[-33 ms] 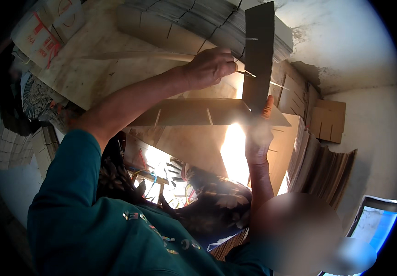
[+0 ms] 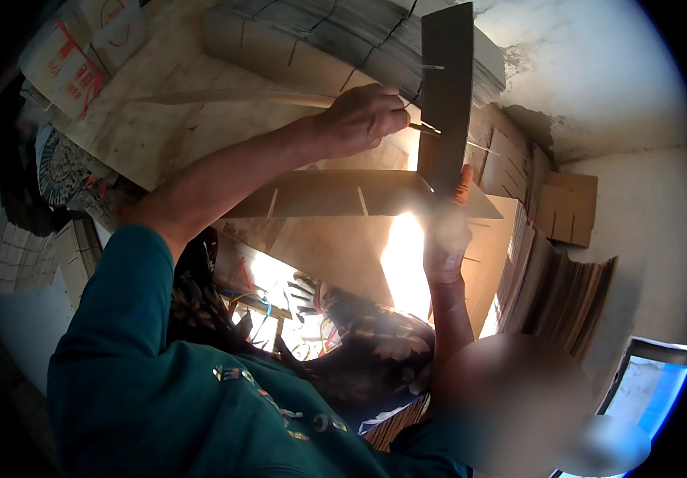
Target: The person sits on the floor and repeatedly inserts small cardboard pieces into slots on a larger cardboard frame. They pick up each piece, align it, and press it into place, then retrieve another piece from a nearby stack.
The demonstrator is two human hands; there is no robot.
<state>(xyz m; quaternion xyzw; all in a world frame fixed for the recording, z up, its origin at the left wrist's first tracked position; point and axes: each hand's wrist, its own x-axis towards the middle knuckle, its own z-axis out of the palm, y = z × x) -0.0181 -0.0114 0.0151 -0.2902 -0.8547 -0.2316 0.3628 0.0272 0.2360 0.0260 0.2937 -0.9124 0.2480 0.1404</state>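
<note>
A slotted brown cardboard strip [image 2: 447, 76] stretches away from me. Another slotted strip [image 2: 319, 193] crosses its near end, running off to the left. My right hand [image 2: 447, 239] is closed around the strips where they meet; an orange cover sits on one fingertip. My left hand [image 2: 366, 119] is closed on a third cardboard strip [image 2: 240, 97], seen nearly edge-on and trailing left. That strip's right end is at a slot midway along the first strip; whether it is seated there I cannot tell. Glare washes out the area around my right hand.
Stacks of slotted cardboard [image 2: 312, 40] lie at the back of the wooden table [image 2: 168, 135]. More cardboard sheets [image 2: 567, 303] stand against the right wall. A printed carton [image 2: 80, 60] is at the far left. Bright light falls below the strips.
</note>
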